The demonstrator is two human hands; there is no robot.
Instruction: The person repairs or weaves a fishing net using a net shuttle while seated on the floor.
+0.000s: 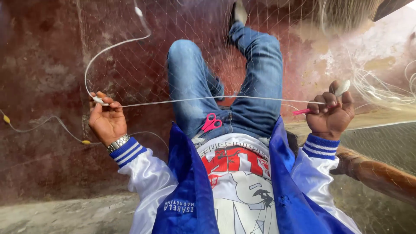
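Observation:
My left hand point(106, 119) grips a white rope point(208, 99) at a small white float point(99, 100). The rope runs taut across my lap to my right hand point(331, 112), which is closed on the rope, a white float point(342, 88) and a pink netting needle point(303, 111). A fine, nearly clear fishing net point(138, 65) hangs from the rope over my jeans-clad legs point(225, 82). Pink-handled scissors point(211, 122) lie on my lap by my waist. A metal watch point(118, 142) is on my left wrist.
A dark red stained floor point(43, 86) lies under the net. A second line with yellow floats point(86, 142) trails at the left. Loose white line is piled at the right point(381, 91). A brown wooden beam point(377, 171) runs by my right elbow.

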